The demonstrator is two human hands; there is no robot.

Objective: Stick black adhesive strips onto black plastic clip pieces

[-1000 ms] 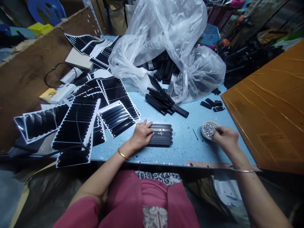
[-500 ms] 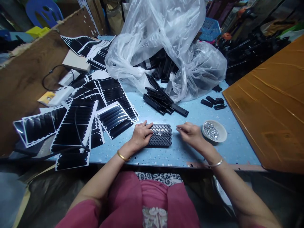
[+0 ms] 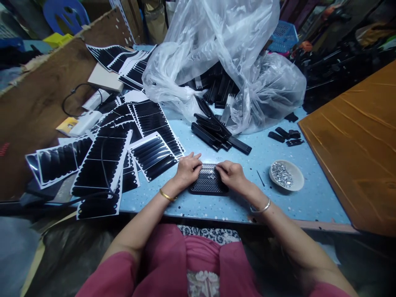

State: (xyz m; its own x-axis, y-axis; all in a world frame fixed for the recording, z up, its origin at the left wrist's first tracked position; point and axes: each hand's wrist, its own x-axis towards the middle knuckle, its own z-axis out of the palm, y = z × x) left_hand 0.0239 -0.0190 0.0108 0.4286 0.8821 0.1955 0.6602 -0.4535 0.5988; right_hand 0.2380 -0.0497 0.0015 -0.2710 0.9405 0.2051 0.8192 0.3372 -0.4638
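Several black textured strips lie side by side on the blue table, with small shiny rings on them. My left hand pinches the left end of the top strip. At its right end, my right hand has fingers closed on the same strip. A thin dark tool lies right of my right hand, beside a white bowl of small shiny metal pieces.
Black sticker sheets cover the left side. A clear plastic bag of black parts stands behind, with loose black pieces before it. An orange-brown panel borders the right side; a wooden board borders the left.
My right hand has moved left to the strips and closed on the top one. The thin tool now lies on the table by the bowl. The whole view has shifted slightly.
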